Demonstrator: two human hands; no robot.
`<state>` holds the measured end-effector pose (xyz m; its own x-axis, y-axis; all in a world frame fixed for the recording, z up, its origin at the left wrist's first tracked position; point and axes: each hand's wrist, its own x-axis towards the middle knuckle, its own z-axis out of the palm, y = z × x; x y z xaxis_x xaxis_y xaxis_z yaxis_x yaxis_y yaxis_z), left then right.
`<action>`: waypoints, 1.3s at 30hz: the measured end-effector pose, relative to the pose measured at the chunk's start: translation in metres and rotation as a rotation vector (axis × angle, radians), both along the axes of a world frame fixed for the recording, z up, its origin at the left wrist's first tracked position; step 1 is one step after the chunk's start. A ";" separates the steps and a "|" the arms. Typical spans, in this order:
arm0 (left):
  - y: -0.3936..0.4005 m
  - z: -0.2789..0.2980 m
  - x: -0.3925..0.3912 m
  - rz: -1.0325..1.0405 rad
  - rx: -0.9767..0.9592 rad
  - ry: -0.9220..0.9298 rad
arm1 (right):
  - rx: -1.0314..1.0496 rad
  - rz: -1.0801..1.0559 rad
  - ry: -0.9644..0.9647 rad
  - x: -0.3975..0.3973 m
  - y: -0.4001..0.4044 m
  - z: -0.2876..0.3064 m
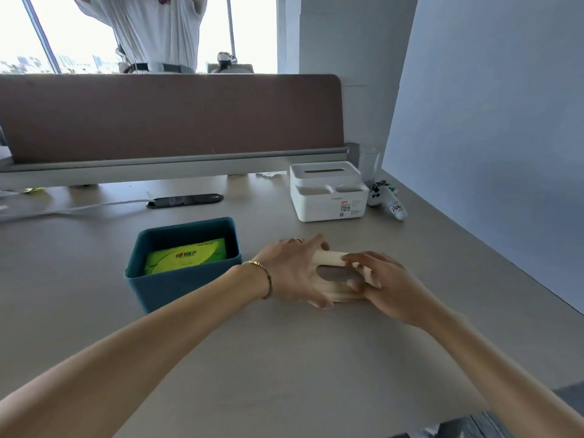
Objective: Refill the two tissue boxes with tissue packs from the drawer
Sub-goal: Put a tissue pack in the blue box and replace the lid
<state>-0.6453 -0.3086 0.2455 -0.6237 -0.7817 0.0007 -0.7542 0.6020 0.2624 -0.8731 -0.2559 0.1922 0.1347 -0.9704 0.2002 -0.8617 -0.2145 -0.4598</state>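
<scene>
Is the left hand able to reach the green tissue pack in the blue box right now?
Probably yes. The teal-blue open-topped box sits just beside the left hand, and the green tissue pack lies uncovered inside. But that hand first has to let go of the pale wooden lid, which both hands hold.

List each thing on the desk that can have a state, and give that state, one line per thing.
Blue tissue box: lid off, green tissue pack lying inside.
Wooden lid: off the box, held on the desk by both hands.
White tissue box: lid on, no tissue showing at the slot.
Left hand: gripping the lid.
Right hand: gripping the lid.
</scene>
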 end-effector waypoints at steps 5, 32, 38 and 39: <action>0.004 0.030 0.026 -0.028 -0.105 0.002 | -0.055 0.082 -0.042 0.010 0.000 0.012; -0.006 0.046 0.242 0.192 -0.003 0.186 | 0.092 0.483 0.195 0.165 -0.080 0.095; -0.014 0.039 0.249 0.205 0.007 0.186 | 0.131 0.487 0.207 0.170 -0.089 0.096; -0.015 0.040 0.250 0.204 0.009 0.183 | 0.135 0.489 0.202 0.171 -0.090 0.096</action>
